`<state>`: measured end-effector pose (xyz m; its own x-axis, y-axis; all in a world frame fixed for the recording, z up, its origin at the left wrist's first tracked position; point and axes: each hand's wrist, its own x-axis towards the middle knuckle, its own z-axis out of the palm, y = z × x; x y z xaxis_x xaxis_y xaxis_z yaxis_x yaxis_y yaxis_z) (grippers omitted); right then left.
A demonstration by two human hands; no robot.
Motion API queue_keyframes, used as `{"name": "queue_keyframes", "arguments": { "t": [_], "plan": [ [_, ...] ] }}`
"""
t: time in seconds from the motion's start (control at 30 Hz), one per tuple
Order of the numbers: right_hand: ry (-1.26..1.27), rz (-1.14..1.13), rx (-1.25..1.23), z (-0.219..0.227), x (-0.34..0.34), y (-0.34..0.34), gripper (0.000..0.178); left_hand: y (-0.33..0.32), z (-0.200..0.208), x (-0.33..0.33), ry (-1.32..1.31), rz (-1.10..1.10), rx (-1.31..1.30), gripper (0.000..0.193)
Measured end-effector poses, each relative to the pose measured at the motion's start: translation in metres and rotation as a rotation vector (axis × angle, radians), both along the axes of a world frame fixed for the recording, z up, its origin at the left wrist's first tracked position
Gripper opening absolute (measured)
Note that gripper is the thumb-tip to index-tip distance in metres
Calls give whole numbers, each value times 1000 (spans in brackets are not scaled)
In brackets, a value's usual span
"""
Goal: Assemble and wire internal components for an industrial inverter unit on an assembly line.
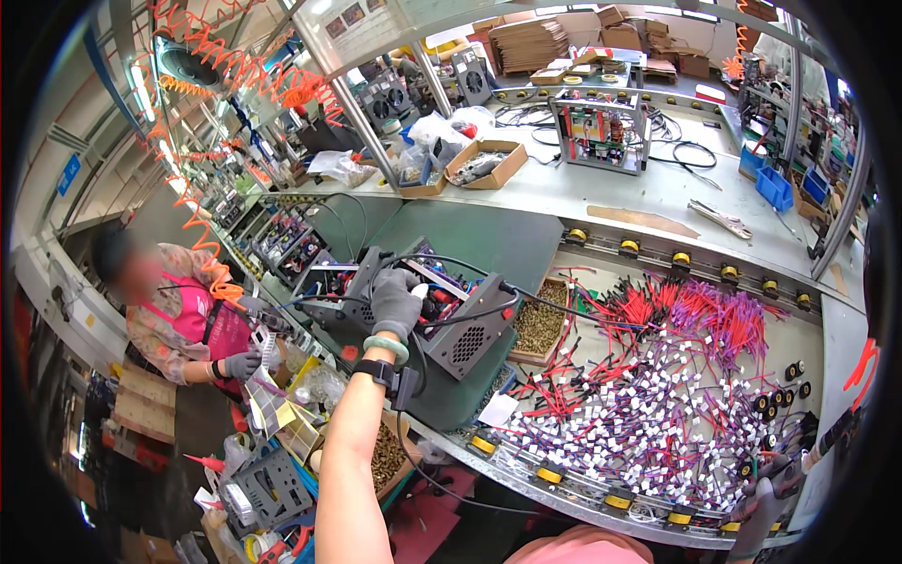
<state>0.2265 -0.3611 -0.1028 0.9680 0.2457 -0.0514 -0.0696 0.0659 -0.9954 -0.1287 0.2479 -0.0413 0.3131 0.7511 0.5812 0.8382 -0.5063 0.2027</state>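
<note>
My left hand (396,303), in a grey glove, reaches over an open-topped grey machine (462,329) with a vented side panel. Its fingers are bent down at the machine's inner parts; a small white bit shows by the fingertips, and I cannot make out what they grip. Black cables (474,322) loop over the casing. At the lower right, my right hand (763,508), gloved too, is closed around a dark rod-shaped power tool (794,477), partly hidden near the picture's dark rim. Red-orange coiled hose (860,367) shows above the tool.
Wire leads with white connectors (620,423) cover the tray on the right, beside a box of small brass parts (538,324). More machines (291,240) line the green bench at left. A co-worker (193,310) stands there. Another open unit (601,132) sits on the far bench.
</note>
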Motion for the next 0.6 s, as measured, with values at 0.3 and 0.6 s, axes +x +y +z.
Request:
{"name": "queue_keyframes", "arguments": {
  "t": [0.3,0.6],
  "plan": [
    [-60,16,-50,23,-16,36,35,18,31,33,491,303,-441,34],
    [-105,22,-56,35,-19,49,29,-3,5,8,55,56,-420,48]
  ]
}}
